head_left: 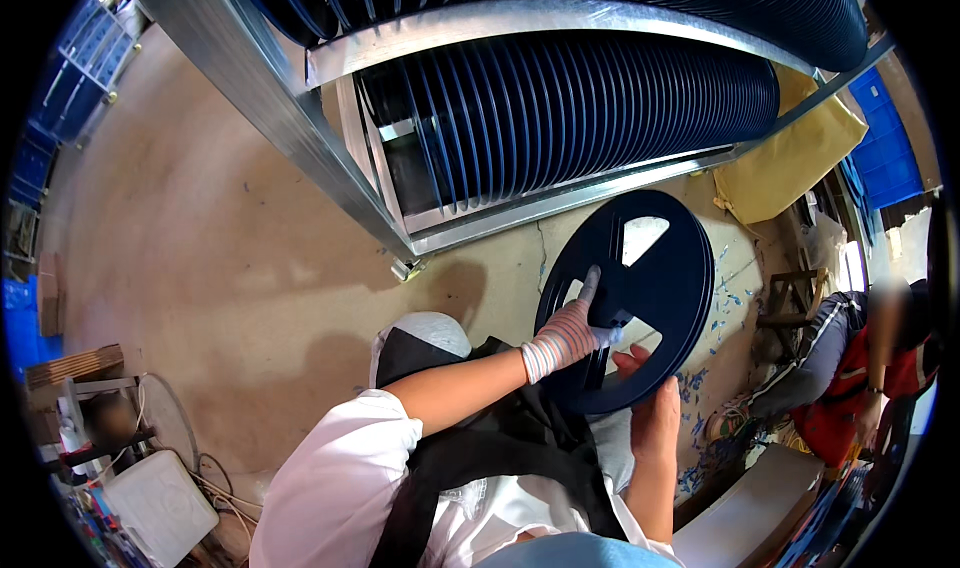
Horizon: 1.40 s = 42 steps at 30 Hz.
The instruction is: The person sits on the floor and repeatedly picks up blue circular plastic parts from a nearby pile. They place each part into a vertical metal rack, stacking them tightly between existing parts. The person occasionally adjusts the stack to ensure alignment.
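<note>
While both hands are on it, the dark blue plastic reel sits in front of the torso, off the floor, at 12 o'clock from the wearer's lap. Left hand, in a striped knit glove, comes in from 8 o'clock; from it, the hub lies toward 2 o'clock. Its index finger runs straight toward 1 o'clock across the facing side; one more fingertip shows by the lower window, the rest folded or hidden, so can't tell how firm the hold is. Right hand, bare, is at the reel's 5 o'clock, pinching the rim: some fingertips show through the lower window, the rest of the hand outside the edge. Reel lies at about 12 o'clock from it.

Reel is tilted; its outline's long axis runs roughly 7 to 1 o'clock. Open-spoked side faces the camera, apparently leaning toward 10 o'clock; second flange peeks out at 3 o'clock.

Lower row of dark blue reels is at 12 o'clock, just past the metal rack's bottom rail, apart from the held one. Row axis roughly 9 to 3, discs edge-on. Left hand is nearer the rack.
</note>
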{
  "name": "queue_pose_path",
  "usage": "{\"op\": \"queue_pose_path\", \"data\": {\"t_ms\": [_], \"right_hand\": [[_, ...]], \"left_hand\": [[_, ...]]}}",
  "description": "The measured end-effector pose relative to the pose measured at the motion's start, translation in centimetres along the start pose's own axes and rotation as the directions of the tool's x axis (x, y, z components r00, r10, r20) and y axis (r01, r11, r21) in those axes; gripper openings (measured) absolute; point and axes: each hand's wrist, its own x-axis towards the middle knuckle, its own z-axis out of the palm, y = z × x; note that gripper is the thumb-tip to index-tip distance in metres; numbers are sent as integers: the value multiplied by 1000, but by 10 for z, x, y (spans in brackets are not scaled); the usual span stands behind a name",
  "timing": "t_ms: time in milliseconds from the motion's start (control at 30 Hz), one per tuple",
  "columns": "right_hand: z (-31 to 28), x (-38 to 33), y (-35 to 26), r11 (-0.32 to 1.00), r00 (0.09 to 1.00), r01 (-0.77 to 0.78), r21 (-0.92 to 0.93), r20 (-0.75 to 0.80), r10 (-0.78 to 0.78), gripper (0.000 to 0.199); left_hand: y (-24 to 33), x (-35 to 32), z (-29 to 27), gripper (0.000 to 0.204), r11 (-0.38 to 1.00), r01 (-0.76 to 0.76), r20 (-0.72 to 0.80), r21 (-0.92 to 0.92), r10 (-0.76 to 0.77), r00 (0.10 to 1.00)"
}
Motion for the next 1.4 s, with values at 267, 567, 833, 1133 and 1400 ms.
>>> {"op": "queue_pose_path", "data": {"t_ms": [267,567,833,1133,1400], "right_hand": [[-1,31,-15,953,833,217,212,-550,-67,51],[-108,-35,-90,609,591,786,108,-422,-687,22],[-34,-5,-52,771,889,456,444,-258,-378,18],[76,39,-54,921,964,261,291,-32,-263,38],[164,79,-24,937,910,347,-35,255,-327,36]], "left_hand": [[8,1,-7,118,1000,-21,-103,-24,18,994],[8,-9,-22,106,858,145,2,493,-168,986],[-23,-12,2,70,611,-188,152,769,111,982],[-33,-32,28,74,637,-415,313,649,273,910],[-44,-26,41,79,606,-424,294,673,308,905]]}}
